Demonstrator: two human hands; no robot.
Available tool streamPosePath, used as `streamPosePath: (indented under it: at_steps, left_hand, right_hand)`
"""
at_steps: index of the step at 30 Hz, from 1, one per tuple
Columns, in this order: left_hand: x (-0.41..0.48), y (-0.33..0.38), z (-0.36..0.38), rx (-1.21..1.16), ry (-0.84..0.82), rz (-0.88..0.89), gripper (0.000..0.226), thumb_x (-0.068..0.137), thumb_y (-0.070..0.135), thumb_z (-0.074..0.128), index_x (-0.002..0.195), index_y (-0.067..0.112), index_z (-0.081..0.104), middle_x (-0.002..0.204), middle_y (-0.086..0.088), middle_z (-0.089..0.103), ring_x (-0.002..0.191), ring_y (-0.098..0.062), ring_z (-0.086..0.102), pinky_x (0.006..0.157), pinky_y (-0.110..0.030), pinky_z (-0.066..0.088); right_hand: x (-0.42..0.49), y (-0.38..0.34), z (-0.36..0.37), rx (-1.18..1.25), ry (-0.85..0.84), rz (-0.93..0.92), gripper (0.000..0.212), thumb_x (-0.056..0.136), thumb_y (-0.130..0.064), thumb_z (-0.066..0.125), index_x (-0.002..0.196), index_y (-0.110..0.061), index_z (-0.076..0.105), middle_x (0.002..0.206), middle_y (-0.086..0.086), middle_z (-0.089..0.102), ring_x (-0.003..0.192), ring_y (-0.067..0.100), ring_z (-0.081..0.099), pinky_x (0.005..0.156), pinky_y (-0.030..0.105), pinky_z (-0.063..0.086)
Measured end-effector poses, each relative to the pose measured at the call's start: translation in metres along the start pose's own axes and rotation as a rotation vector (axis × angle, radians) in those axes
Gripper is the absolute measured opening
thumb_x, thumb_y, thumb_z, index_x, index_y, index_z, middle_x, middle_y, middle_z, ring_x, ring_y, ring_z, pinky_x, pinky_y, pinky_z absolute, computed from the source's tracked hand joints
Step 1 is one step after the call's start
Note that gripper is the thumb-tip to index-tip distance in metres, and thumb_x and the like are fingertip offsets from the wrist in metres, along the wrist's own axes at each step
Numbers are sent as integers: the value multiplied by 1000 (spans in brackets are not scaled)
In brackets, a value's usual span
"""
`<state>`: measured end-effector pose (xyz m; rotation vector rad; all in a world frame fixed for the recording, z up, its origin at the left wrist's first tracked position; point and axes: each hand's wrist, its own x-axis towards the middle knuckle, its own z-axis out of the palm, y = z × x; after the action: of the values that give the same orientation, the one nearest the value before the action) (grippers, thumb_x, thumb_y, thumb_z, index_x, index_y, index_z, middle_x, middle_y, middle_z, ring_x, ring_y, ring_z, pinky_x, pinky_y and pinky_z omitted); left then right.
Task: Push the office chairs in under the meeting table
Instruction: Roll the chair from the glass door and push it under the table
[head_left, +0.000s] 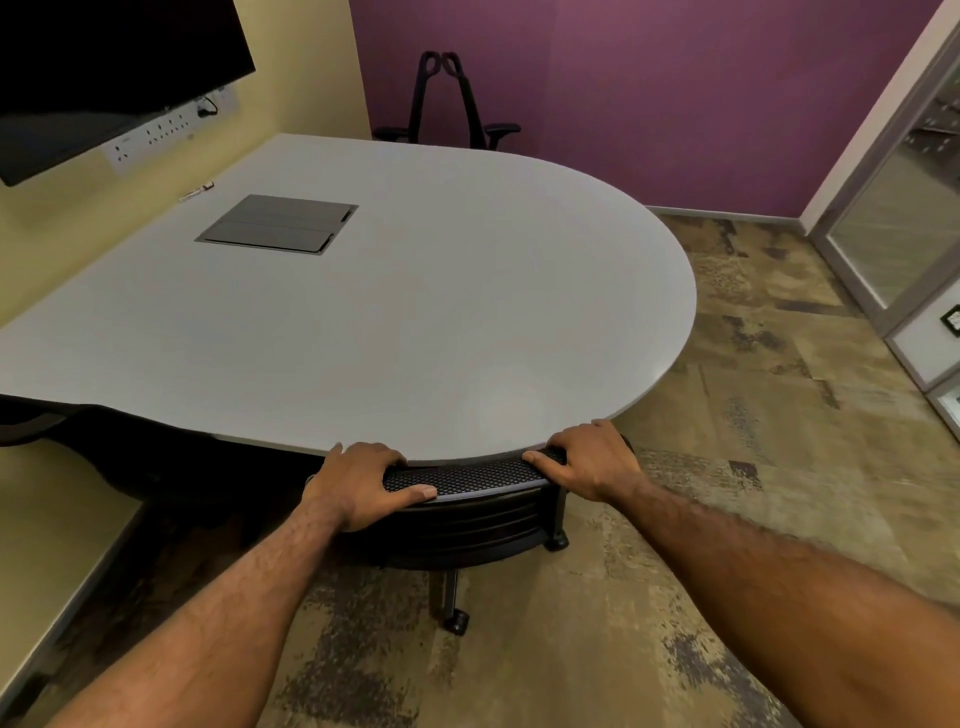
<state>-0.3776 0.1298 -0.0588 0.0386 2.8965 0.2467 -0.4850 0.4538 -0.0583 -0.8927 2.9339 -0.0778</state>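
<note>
A black mesh-backed office chair (470, 480) stands at the near rounded edge of the grey meeting table (415, 312), its seat hidden under the tabletop. My left hand (358, 483) grips the left end of the chair's backrest top, and my right hand (587, 460) grips the right end. The backrest top touches or nearly touches the table edge. One chair leg with a castor (456, 621) shows below on the carpet. A second black office chair (447, 101) stands at the far side of the table against the purple wall, its seat hidden behind the tabletop.
A cable hatch (278, 224) is set into the tabletop. A wall-mounted screen (104, 67) and a socket strip (166, 130) are on the yellow wall at left. A glass door (893, 208) is at right. Patterned carpet (753, 415) stretches right of the table.
</note>
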Motion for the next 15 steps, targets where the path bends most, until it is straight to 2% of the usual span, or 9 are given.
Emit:
streamPosePath:
  at_steps: [3,7,9,12,13,15]
  left_hand:
    - [-4,0,1,-14,16,25,103,68,102,18,125,30,63,121,9,65,110,-12,56,106,-43,38]
    - [-8,0,-1,-60,46,54,101,71,99,18,124,27,64,121,9,67,108,-11,59,100,-39,45]
    - [-10,1,-1,-86,61,68,100,72,98,20,126,27,64,123,9,67,109,-11,59,99,-39,46]
    - [-12,1,-2,-109,81,101,101,71,99,21,125,27,65,123,10,67,108,-9,60,96,-35,47]
    - [-13,1,-3,-121,85,105,101,70,100,22,125,27,65,124,10,67,109,-9,60,96,-34,47]
    - [-10,3,-7,-135,84,103,102,69,100,23,128,27,64,129,10,66,114,-9,59,98,-34,46]
  right_hand:
    - [-5,-4,-2,-1,6,27,83,83,-87,15,77,-24,69,66,-6,64,65,14,59,73,34,47]
    - [-12,1,-5,47,-9,29,82,85,-83,13,82,-22,68,73,-2,66,69,16,59,72,37,51]
    - [-19,7,-4,77,-2,22,78,87,-81,13,85,-22,64,81,-2,67,77,16,58,82,38,49]
    - [-29,22,2,115,50,71,75,93,-76,21,121,-21,64,118,1,67,112,20,57,108,42,38]
    - [-32,27,3,135,77,110,74,94,-74,25,130,-19,60,128,2,64,121,21,54,112,42,35]
    - [-37,36,2,165,110,179,73,95,-71,29,137,-17,56,137,4,60,128,23,51,114,43,35]
